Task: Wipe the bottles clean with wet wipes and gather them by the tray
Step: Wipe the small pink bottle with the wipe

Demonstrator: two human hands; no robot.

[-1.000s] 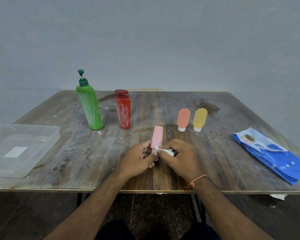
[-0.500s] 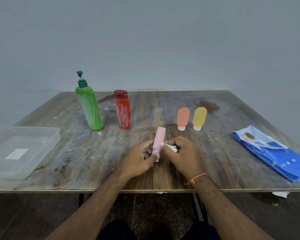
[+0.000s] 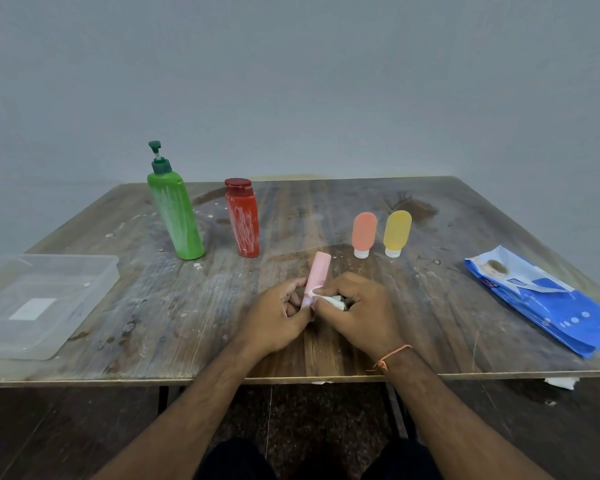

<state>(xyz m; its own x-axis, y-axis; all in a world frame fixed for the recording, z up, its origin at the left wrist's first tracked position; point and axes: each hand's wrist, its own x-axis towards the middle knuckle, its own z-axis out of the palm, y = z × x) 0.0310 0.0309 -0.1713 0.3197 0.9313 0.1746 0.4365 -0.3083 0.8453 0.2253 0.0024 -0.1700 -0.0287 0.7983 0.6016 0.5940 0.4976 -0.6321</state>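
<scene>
A small pink bottle (image 3: 317, 275) stands tilted at the table's front middle. My left hand (image 3: 278, 315) grips its lower end. My right hand (image 3: 355, 311) pinches a white wet wipe (image 3: 328, 298) against the bottle's lower side. Farther back stand a green pump bottle (image 3: 175, 216) and a red bottle (image 3: 244, 220), both streaked with white. An orange bottle (image 3: 363, 233) and a yellow bottle (image 3: 396, 232) stand cap down to the right. A clear plastic tray (image 3: 45, 304) lies at the left edge.
A blue pack of wet wipes (image 3: 548, 299) lies at the right edge of the stained wooden table (image 3: 174, 317). A scrap of white tissue (image 3: 561, 382) lies on the floor below the table's right front. A grey wall rises behind.
The pink bottle has turned in my left hand and now shows a narrower side. My right hand has shifted the wipe slightly along the bottle's lower part.
</scene>
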